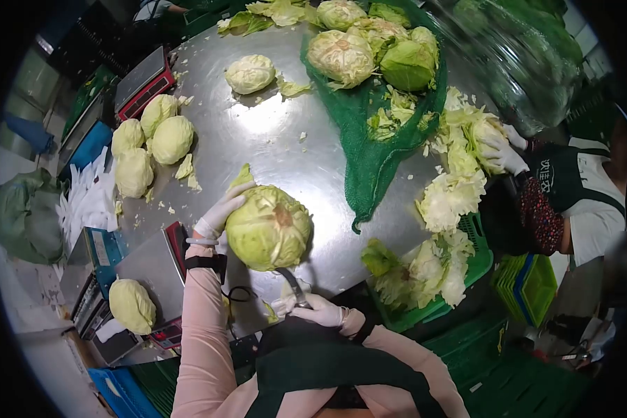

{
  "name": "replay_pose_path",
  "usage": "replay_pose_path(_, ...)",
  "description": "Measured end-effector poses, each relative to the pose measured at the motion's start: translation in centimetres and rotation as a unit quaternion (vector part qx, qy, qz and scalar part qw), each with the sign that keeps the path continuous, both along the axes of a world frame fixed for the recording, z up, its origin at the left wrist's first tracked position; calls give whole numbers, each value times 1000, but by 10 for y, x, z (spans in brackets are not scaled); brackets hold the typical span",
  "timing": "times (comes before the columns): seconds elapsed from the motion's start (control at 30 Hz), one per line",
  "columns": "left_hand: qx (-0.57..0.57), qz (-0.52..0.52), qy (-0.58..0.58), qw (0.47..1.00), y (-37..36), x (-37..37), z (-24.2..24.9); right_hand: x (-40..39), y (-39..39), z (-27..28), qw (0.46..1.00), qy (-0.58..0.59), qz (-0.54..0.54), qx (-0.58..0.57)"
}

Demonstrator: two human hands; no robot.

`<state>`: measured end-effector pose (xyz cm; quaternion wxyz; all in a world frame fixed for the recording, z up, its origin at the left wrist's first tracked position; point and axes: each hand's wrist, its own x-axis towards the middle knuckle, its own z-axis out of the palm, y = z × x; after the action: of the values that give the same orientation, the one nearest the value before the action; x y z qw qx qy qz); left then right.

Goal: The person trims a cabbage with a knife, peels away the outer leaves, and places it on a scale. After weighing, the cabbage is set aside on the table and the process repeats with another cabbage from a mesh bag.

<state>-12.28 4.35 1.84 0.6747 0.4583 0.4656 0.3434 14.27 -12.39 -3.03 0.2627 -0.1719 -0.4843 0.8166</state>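
A large pale green cabbage (268,233) sits near the front of the metal table (258,139), its brownish cut stem end facing up. My left hand (224,211), in a white glove, grips the cabbage from its left side, with the fingers partly hidden behind it. In my gloved right hand (319,311) is a knife (294,285), its dark curved blade pointing up toward the cabbage's lower edge. A loose leaf (242,175) stands out behind my left fingers. Below the cabbage, pale leaf scraps (283,306) lie by the knife.
Several trimmed cabbages (172,140) are grouped at left; another (132,306) rests on a scale (153,275). A green mesh bag (373,164) holds untrimmed cabbages at the back. Leaves fill a green crate (477,258) at right, where a co-worker's gloved hands (505,155) hold a leafy cabbage.
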Motion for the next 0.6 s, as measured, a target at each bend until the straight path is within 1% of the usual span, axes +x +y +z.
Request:
replay_pose_path(0.03,-65,56,-119,989,-12,5,6,-4,-4,-2,999,-15,37,-21)
replay_pose_path(0.07,-63,52,-118,990,-19,5,0,-8,-7,-9,999,-14,33,-20)
replay_pose_path(0.1,-53,94,-110,988,-25,2,-9,-11,-7,-21,994,-93,4,63)
replay_pose_path(0.13,-37,143,-103,984,-31,-1,-6,-15,-6,-32,974,-167,-20,150)
replay_pose_path(0.17,-43,165,-126,977,-40,-1,-4,-12,-8,-42,991,-120,-58,-9)
replay_pose_path(0.2,-36,189,-93,977,-49,-1,-4,-7,-12,-43,978,-98,-165,-77)
replay_pose_path(0.23,-94,200,-114,969,-56,-4,-13,13,-4,-65,977,-165,-137,-12)
replay_pose_path(0.27,-154,210,-139,955,-62,-7,-22,45,6,-58,929,-273,-129,216)
replay_pose_path(0.3,-118,178,-114,970,-68,-5,-20,69,4,-63,925,-183,-327,52)
replay_pose_path(0.33,-83,141,-89,983,-71,-5,-17,72,11,9,855,-126,-488,-122)
replay_pose_path(0.37,-69,95,0,993,-67,-9,-22,118,5,-18,865,-57,-480,-133)
replay_pose_path(0.4,-65,97,-6,993,-58,-9,-18,143,1,-20,806,-114,-574,-88)
replay_pose_path(0.43,-57,67,82,993,-43,-9,-9,160,-1,-8,768,-133,-621,-80)
replay_pose_path(0.47,-49,39,169,984,-28,-10,-2,178,-3,1,757,-150,-634,-54)
replay_pose_path(0.53,79,150,136,976,3,-15,-8,194,-8,29,728,-194,-655,-58)
replay_pose_path(0.57,141,133,238,952,27,-24,-25,191,-13,35,722,-199,-660,-58)
replay_pose_path(0.6,205,114,333,913,44,-31,-40,186,-15,42,727,-246,-639,-38)
